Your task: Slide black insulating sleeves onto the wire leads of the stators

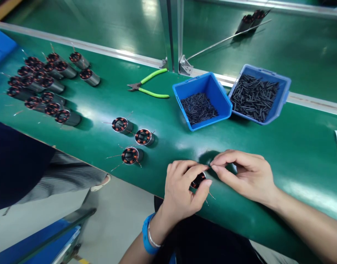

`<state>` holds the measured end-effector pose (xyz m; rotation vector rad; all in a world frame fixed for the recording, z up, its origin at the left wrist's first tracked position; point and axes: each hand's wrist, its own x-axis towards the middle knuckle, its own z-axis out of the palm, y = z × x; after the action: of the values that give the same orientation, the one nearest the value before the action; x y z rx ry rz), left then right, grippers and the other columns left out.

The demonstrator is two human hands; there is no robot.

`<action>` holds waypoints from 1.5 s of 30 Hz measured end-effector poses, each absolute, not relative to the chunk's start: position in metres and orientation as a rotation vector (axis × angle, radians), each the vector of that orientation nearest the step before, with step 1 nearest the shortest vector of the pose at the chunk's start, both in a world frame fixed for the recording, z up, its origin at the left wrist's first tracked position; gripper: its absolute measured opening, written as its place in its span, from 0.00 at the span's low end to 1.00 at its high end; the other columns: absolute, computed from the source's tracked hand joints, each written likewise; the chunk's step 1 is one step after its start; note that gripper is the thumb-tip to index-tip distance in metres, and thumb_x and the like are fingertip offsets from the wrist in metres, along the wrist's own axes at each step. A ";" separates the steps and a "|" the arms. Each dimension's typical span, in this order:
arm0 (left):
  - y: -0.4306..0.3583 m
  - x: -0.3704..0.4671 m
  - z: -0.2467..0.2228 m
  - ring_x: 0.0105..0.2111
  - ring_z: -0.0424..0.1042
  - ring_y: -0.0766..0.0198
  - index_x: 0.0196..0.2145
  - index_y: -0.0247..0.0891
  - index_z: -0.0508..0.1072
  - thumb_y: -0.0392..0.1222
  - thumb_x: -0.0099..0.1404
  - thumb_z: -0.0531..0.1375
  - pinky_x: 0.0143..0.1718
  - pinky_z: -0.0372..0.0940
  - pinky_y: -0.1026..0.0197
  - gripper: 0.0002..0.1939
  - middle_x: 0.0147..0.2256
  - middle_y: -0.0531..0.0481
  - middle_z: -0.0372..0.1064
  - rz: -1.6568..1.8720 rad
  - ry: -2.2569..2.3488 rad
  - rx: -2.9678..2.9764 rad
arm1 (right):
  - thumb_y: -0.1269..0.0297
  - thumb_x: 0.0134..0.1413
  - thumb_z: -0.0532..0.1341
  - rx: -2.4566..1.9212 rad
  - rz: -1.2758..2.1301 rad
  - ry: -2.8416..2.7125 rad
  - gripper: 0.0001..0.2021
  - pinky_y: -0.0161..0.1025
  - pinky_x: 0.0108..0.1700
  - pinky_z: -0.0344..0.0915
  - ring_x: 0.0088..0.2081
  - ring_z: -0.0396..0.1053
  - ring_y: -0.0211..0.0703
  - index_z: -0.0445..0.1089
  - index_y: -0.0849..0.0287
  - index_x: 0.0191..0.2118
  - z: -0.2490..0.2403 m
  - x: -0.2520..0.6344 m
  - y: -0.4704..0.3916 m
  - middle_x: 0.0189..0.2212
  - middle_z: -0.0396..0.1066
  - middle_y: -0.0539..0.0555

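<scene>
My left hand (182,187) is wrapped round a motor stator (198,180), a short metal cylinder with copper windings, at the bench's front edge. Thin wire ends stick out below its thumb. Just to the right, my right hand (245,174) is closed in a pinch by the stator's upper side. A fine wire seems to run to its fingertips, but what they hold is too small to make out. To the left of my hands stand three more stators (132,156) with wire ends spread outward.
Behind my hands, a blue bin (202,124) holds thin black tubes; the paler bin (284,91) beside it holds thicker ones. Green-handled cutting pliers (154,94) lie left of them. Many stators (51,86) cluster at the far left, near another person (19,165). A metal-framed partition (171,36) lines the back.
</scene>
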<state>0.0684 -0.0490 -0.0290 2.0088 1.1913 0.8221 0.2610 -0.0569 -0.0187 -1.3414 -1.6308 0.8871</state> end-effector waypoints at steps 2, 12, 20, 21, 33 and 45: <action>-0.049 0.068 -0.029 0.40 0.72 0.57 0.43 0.41 0.77 0.42 0.65 0.62 0.43 0.62 0.53 0.09 0.40 0.47 0.77 0.819 1.198 2.013 | 0.71 0.56 0.65 -1.365 0.909 -1.689 0.05 0.37 0.35 0.73 0.31 0.75 0.39 0.73 0.54 0.37 -0.016 0.263 -0.055 0.31 0.78 0.50; -0.048 0.068 -0.029 0.40 0.72 0.58 0.44 0.41 0.76 0.40 0.64 0.63 0.44 0.63 0.52 0.10 0.40 0.48 0.76 0.841 1.172 2.004 | 0.69 0.64 0.59 -1.138 0.686 -2.265 0.09 0.35 0.38 0.72 0.35 0.75 0.40 0.74 0.60 0.47 0.005 0.280 -0.037 0.36 0.76 0.57; -0.058 0.065 -0.035 0.38 0.75 0.59 0.45 0.39 0.73 0.47 0.62 0.66 0.40 0.73 0.57 0.16 0.40 0.46 0.71 0.986 1.321 1.934 | 0.68 0.67 0.55 -1.005 0.750 -2.454 0.11 0.37 0.39 0.72 0.37 0.75 0.42 0.75 0.60 0.45 0.009 0.283 -0.020 0.36 0.75 0.58; -0.060 0.064 -0.036 0.38 0.75 0.60 0.45 0.40 0.73 0.48 0.63 0.66 0.41 0.73 0.57 0.15 0.39 0.46 0.72 0.998 1.331 1.933 | 0.68 0.66 0.55 -0.993 0.774 -2.447 0.10 0.37 0.39 0.72 0.37 0.74 0.42 0.75 0.60 0.45 0.008 0.282 -0.018 0.36 0.75 0.58; -0.065 0.055 -0.038 0.41 0.76 0.58 0.48 0.39 0.72 0.49 0.58 0.71 0.44 0.74 0.57 0.23 0.41 0.45 0.75 1.052 1.277 1.892 | 0.70 0.66 0.56 -0.860 0.903 -2.447 0.09 0.36 0.41 0.70 0.39 0.72 0.41 0.72 0.61 0.47 -0.001 0.284 -0.012 0.37 0.72 0.58; -0.066 0.041 -0.038 0.48 0.78 0.57 0.56 0.39 0.65 0.45 0.58 0.71 0.52 0.72 0.56 0.31 0.47 0.45 0.77 0.877 1.197 1.734 | 0.68 0.67 0.56 -0.759 0.786 -2.429 0.08 0.37 0.40 0.69 0.36 0.69 0.41 0.71 0.63 0.45 -0.019 0.263 -0.013 0.33 0.71 0.57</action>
<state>0.0405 -0.0661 -0.0377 1.7335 1.1973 0.8768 0.2634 -0.0135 -0.0190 -0.7586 -2.4286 0.7862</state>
